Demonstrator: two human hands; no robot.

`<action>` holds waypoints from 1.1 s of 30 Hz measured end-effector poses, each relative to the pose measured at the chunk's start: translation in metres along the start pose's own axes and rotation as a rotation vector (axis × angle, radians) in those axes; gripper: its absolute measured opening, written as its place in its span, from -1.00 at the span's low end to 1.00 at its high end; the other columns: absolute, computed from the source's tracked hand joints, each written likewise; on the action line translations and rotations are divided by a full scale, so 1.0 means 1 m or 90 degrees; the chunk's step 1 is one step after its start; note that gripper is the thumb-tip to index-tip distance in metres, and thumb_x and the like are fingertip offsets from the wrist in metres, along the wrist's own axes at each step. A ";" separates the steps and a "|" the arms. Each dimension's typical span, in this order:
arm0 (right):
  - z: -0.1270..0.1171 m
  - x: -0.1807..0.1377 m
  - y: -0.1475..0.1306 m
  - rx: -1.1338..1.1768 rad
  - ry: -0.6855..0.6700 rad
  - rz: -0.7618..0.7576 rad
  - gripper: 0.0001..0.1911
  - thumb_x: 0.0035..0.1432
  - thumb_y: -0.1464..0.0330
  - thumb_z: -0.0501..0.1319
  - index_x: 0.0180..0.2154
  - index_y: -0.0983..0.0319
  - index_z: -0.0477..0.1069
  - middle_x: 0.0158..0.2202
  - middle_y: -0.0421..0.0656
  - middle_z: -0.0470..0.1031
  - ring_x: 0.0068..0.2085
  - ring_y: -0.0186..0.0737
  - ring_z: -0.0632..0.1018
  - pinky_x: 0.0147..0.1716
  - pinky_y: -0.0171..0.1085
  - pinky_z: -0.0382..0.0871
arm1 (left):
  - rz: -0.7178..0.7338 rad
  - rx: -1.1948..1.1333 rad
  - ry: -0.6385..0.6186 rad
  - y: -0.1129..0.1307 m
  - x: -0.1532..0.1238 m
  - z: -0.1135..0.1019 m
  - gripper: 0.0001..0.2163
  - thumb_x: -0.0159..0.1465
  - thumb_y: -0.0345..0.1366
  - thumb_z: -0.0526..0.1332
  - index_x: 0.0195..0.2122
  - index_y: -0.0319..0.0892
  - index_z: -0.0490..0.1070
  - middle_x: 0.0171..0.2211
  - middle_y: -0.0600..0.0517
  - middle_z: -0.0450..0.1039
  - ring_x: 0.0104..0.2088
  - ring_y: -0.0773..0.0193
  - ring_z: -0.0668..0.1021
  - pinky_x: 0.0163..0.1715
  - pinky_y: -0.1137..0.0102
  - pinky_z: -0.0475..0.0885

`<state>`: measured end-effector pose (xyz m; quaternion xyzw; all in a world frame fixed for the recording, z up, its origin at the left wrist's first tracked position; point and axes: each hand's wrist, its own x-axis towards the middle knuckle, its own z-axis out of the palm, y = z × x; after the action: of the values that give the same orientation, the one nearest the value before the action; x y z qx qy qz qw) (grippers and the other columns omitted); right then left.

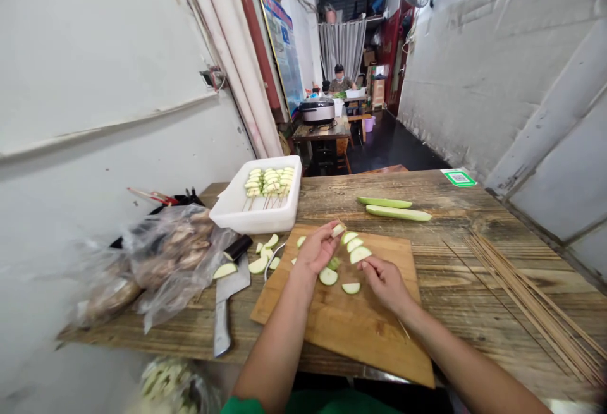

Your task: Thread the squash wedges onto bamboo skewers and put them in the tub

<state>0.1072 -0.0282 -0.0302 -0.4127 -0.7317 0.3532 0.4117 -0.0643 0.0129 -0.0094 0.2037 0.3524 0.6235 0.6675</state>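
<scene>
My right hand grips a thin wooden skewer, whose lower end sticks out below the wrist. Several pale green zucchini slices are threaded along it in front of my fingers. At the skewer's tip my left hand pinches another zucchini slice between thumb and fingers; whether the skewer has pierced it I cannot tell. Both hands are over the wooden cutting board. Loose half-round slices lie on the board between and below the hands.
A white tray holds filled skewers. Left are a cleaver, a dark-handled object, loose slices and plastic bags. Two long zucchini pieces lie beyond the board; bare skewers lie right. A person sits far back.
</scene>
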 end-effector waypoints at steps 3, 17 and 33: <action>0.001 -0.001 0.000 -0.023 0.003 -0.003 -0.75 0.13 0.36 -0.02 -0.45 0.26 0.38 -0.53 -0.20 0.43 -0.50 -0.30 0.41 -0.48 -0.38 0.23 | 0.028 -0.068 0.017 0.003 0.000 0.000 -0.92 0.12 -0.52 0.13 -0.35 -0.33 0.36 -0.32 -0.09 0.46 -0.17 0.27 0.50 -0.08 0.42 0.37; 0.001 -0.004 -0.004 -0.045 -0.020 -0.030 -0.73 0.15 0.34 -0.03 -0.43 0.28 0.38 -0.55 -0.20 0.40 -0.53 -0.32 0.39 -0.53 -0.40 0.21 | -0.051 -0.135 0.051 0.006 0.000 -0.001 -0.95 0.13 -0.54 0.13 -0.42 -0.41 0.36 -0.25 -0.25 0.45 -0.11 0.18 0.48 -0.10 0.45 0.40; 0.003 -0.007 -0.007 -0.082 -0.104 0.003 -0.74 0.15 0.38 -0.05 -0.52 0.27 0.29 -0.62 -0.24 0.28 -0.57 -0.36 0.30 -0.56 -0.41 0.11 | -0.072 -0.162 0.106 0.016 0.000 -0.003 -0.95 0.18 -0.50 0.06 -0.39 -0.31 0.29 -0.30 -0.17 0.46 -0.13 0.11 0.49 -0.14 0.20 0.42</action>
<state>0.1049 -0.0377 -0.0279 -0.4098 -0.7830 0.3389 0.3226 -0.0773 0.0146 -0.0003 0.0452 0.3356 0.6394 0.6903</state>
